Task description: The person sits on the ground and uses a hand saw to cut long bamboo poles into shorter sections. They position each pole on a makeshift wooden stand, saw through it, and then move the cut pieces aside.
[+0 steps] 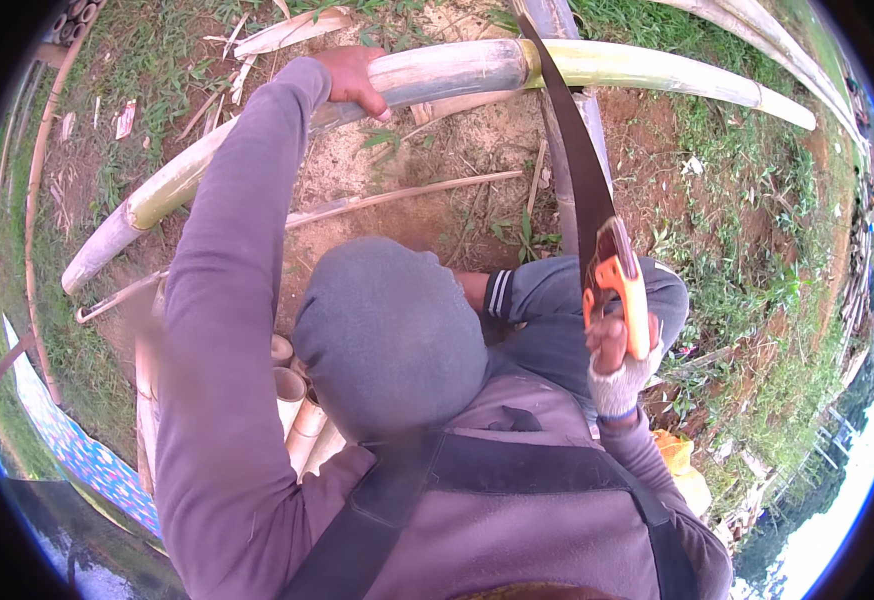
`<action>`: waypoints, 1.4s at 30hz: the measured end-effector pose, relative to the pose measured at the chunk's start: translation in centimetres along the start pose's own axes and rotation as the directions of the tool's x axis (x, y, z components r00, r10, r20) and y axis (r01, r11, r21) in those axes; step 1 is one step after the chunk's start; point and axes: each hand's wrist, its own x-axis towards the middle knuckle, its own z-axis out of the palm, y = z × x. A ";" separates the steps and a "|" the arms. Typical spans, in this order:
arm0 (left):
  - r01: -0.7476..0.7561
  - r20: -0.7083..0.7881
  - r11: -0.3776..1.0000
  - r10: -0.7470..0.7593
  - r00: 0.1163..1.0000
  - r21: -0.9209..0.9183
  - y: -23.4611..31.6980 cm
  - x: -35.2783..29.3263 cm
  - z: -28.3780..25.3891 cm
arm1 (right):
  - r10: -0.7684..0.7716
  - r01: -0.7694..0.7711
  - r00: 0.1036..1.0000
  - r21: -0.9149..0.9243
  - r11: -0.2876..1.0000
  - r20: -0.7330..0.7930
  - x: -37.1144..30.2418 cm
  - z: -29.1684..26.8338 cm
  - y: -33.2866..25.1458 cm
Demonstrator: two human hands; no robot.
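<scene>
A long bamboo pole [447,68], pale grey turning green-yellow to the right, lies crosswise in front of me. My left hand [352,80], bare, is wrapped over it left of the middle, thumb on the near side. In my right hand [621,362], in a pale fingerless glove, is the orange handle of a handsaw [579,160]. Its long dark blade points away from me and crosses the pole at a joint ring. Whether the teeth have entered the bamboo cannot be made out. Beneath the pole there runs a greyish bamboo support [589,130].
My bent knees, in grey-blue trousers [392,335], are close below the pole. Cut bamboo tubes [292,390] stand by my left thigh. Split strips [397,197] and sawdust lie on the ground. More poles [767,40] lie at the far right; a yellow bag [679,465] sits behind my right arm.
</scene>
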 end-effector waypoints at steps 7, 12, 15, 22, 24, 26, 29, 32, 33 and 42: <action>0.042 0.204 0.994 -0.020 0.979 -0.104 0.4 1.8 -1.2 | -0.376 0.349 0.926 -0.329 0.878 -0.021 13.9 8.5 0.4; 0.087 -0.323 0.961 0.003 0.947 0.264 2.1 -3.5 1.9 | -0.424 0.398 0.904 -0.241 0.885 -0.063 15.7 10.5 -0.9; 0.249 -0.452 0.910 -0.078 0.889 0.333 1.9 -5.2 3.9 | -0.364 0.345 0.926 -0.168 0.923 -0.102 15.6 10.6 -0.7; 0.241 -0.382 0.923 -0.115 0.917 0.300 3.2 -5.9 5.0 | -0.381 0.345 0.924 -0.348 0.872 -0.040 18.4 9.3 -5.2; 0.190 -0.498 0.939 -0.024 0.867 0.286 3.4 -6.2 6.4 | -0.302 0.285 0.952 -0.216 0.934 -0.048 18.4 9.2 -4.8; 0.171 -0.648 0.883 0.177 0.741 0.436 3.0 -6.3 8.6 | -0.280 0.263 0.959 -0.259 0.929 -0.032 18.1 8.8 -4.7; 0.275 -0.626 0.870 0.049 0.779 0.410 3.8 -6.0 8.4 | -0.373 0.349 0.928 -0.318 0.881 -0.016 18.1 9.0 -4.9; 0.331 -0.549 0.869 -0.084 0.831 0.368 3.7 -6.0 7.8 | -0.309 0.300 0.951 -0.316 0.900 0.023 17.0 8.4 -4.9; 0.331 -0.546 0.869 -0.087 0.833 0.367 3.5 -5.7 7.3 | -0.303 0.299 0.952 -0.296 0.907 0.036 15.7 7.5 -4.2; 0.311 -0.550 0.875 -0.063 0.833 0.370 3.3 -5.6 7.8 | -0.224 0.212 0.974 -0.366 0.906 0.009 12.1 3.9 -1.9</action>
